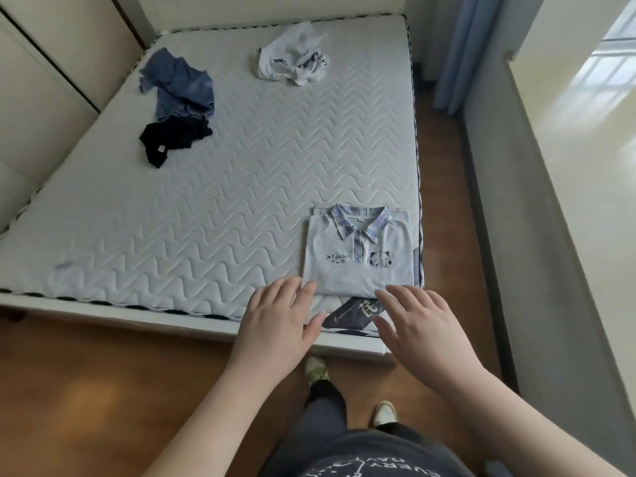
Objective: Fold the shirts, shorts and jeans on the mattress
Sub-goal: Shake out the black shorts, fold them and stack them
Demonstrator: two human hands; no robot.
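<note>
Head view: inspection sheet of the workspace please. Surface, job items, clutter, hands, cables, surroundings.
Surface: white quilted mattress with zigzag stitching, on a low white frame.
Job's things: folded pale polo shirt with plaid collar at the near right corner, lying on a dark folded garment with white lettering; crumpled blue denim garment and crumpled black garment far left; crumpled white printed shirt far centre.
Clutter: nothing seen.
Hands: left hand and right hand both open, fingers straight, at the near edge of the polo shirt.
Cables: nothing seen.
Surroundings: wooden floor, blue curtain, beige wardrobe doors on the left.
</note>
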